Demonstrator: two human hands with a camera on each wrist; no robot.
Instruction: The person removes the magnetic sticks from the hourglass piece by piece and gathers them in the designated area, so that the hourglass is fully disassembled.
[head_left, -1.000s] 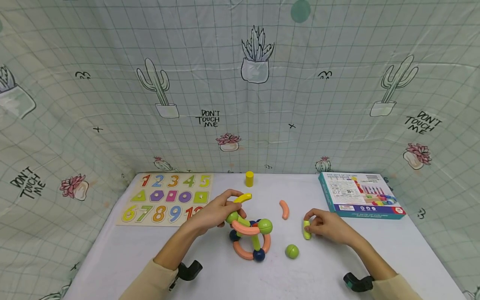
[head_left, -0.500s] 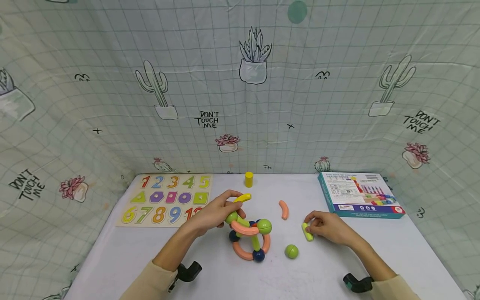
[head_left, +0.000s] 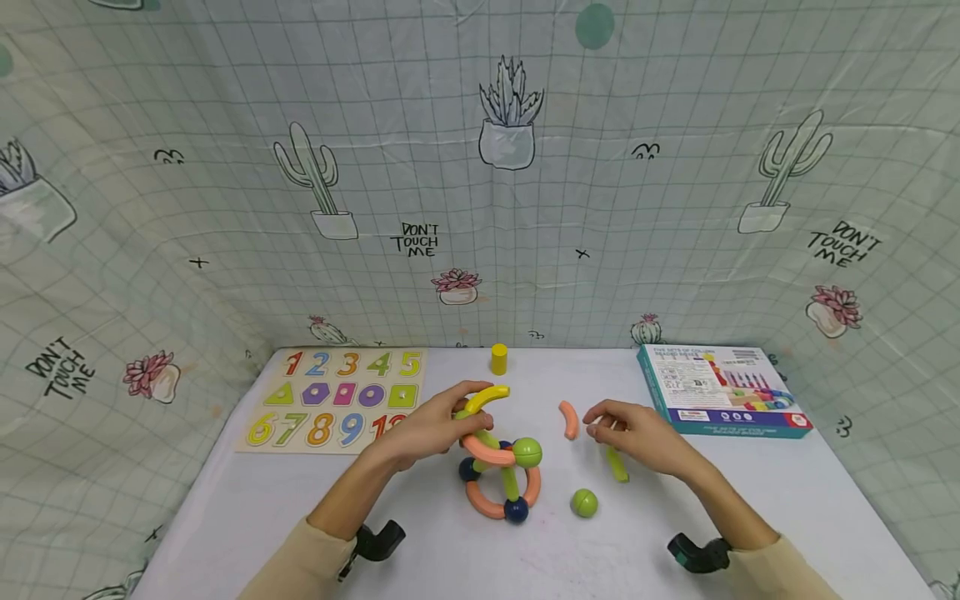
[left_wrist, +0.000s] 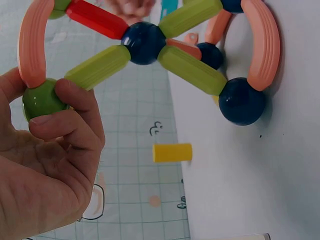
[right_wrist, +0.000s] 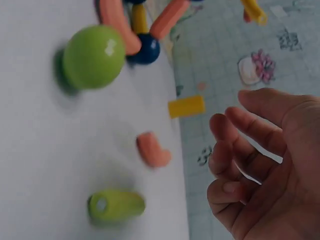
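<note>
Mid-table, left hand [head_left: 431,429] grips the model's [head_left: 501,477] green ball [left_wrist: 41,99] to steady it, while right hand [head_left: 637,435] hovers loose-fingered, holding nothing, near the orange curve [head_left: 569,418].

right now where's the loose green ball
In the head view the loose green ball lies on the white table, right of the rod-and-ball structure and just nearer the person than the green rod by the right hand.

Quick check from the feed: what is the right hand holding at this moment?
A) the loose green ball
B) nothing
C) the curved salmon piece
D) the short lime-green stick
B: the right hand hovers with relaxed, empty fingers, while the short lime-green plastic stick lies on the white table beside it, and the loose green plastic ball and curved salmon plastic piece lie untouched.
</note>
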